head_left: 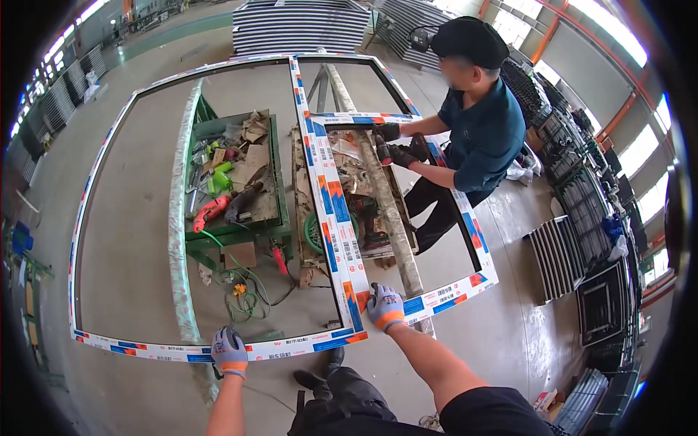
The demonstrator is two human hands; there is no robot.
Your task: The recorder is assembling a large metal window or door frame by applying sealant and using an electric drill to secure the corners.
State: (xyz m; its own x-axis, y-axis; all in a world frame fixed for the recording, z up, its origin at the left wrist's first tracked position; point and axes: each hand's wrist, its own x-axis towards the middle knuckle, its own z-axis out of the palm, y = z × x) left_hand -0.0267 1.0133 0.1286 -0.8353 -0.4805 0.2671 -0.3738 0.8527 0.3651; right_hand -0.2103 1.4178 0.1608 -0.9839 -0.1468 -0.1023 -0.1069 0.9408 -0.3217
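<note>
Hands [230,350] [385,304] grip frame [331,192]; left forearm [227,408] cut off below

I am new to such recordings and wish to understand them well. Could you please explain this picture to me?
There is no robot here, only people. The one picture comes from a wide fisheye camera on a person's head, looking down, so straight edges bend. Below are that person's grey-and-orange gloved left hand and right hand. Both touch a large rectangular frame covered with white, blue and orange film; how firmly they grip is unclear. The frame lies across long, mottled beams. Through its left opening you see a green metal tool cart with a red power tool. On the right, a co-worker in a dark teal shirt holds a red-and-black power tool.
</note>
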